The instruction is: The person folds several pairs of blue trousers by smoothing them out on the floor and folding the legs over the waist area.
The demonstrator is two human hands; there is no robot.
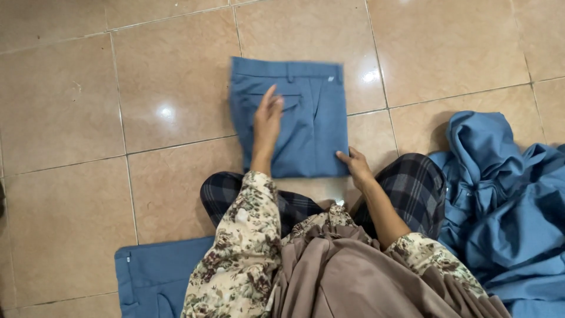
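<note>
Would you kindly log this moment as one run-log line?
left hand: flat on folded blue trousers | right hand: at trousers' near right corner | surface: tiled floor

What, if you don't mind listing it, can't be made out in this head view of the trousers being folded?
- Folded blue trousers: inner layers hidden by the top layer; the left hand covers part of the back pocket.
- Second blue trousers: cut off by the bottom edge and covered by the floral sleeve.
- Blue garment pile: crumpled and cut off at the right edge.
- Right hand: fingers partly hidden at the trousers' corner.
</note>
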